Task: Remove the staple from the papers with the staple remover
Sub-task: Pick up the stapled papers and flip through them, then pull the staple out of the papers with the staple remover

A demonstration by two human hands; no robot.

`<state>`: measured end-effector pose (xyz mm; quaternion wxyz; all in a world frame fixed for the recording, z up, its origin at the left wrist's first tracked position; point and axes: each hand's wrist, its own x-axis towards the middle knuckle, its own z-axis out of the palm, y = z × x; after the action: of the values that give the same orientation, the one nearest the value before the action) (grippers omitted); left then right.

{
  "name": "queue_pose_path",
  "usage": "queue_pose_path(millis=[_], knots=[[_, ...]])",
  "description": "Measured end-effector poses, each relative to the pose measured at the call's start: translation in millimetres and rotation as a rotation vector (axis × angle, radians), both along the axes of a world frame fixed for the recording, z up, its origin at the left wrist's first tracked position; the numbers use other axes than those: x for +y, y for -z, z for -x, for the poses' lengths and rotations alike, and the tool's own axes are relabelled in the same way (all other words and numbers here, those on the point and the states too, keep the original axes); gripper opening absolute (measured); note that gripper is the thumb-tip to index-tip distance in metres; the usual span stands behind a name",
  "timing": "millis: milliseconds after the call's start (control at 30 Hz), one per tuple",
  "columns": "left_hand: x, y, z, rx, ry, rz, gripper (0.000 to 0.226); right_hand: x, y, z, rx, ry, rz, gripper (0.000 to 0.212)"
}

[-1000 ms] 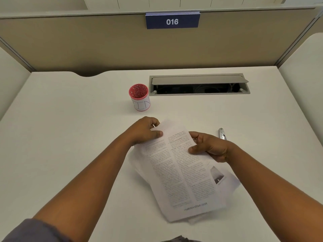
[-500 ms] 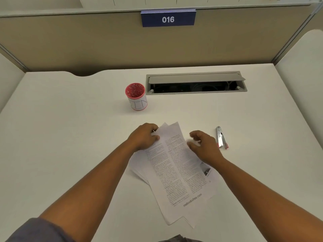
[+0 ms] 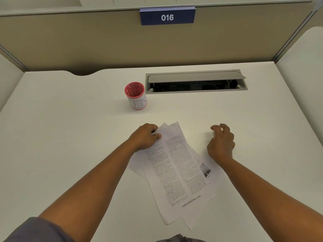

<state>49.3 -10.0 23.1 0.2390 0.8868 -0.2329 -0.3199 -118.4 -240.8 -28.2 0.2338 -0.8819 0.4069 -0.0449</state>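
You're pinning papers (image 3: 176, 165) w/ left hand (image 3: 145, 137); right hand (image 3: 221, 144), fingers loosely curled, is covering the remover. Staple isn't visible, prob. not out yet.

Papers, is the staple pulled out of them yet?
Not yet, it seems. Done: the papers lie on the desk, their top corner pinned by the left hand. In hand: the right hand curls over the desk beside them; no remover shows. Left: grab it, pull the staple.
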Motion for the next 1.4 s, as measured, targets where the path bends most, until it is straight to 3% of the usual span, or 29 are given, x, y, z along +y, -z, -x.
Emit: queue_pose_path(millis=[233, 467, 567, 733, 933, 1400], knots=[[1, -2, 2, 0.069, -0.011, 0.062, 0.017, -2, 4, -1, -0.135, -0.008, -0.089, 0.048], [1, 0, 2, 0.085, -0.037, 0.056, 0.017, 21, -15, -16, -0.392, 0.039, -0.600, 0.035], [1, -1, 2, 0.085, -0.048, 0.070, 0.012, 35, -25, -20, -0.533, 0.042, -0.674, 0.037], [2, -4, 3, 0.141, -0.113, 0.159, 0.007, 58, -36, -20, -0.581, -0.112, -0.606, 0.032], [2, -14, 3, 0.270, -0.199, 0.192, 0.019, 78, -39, -18, -0.504, -0.354, -0.478, 0.016], [-2, -25, 12, 0.286, -0.230, 0.210, 0.022, 77, -41, -20, -0.420, -0.570, -0.359, 0.024]])
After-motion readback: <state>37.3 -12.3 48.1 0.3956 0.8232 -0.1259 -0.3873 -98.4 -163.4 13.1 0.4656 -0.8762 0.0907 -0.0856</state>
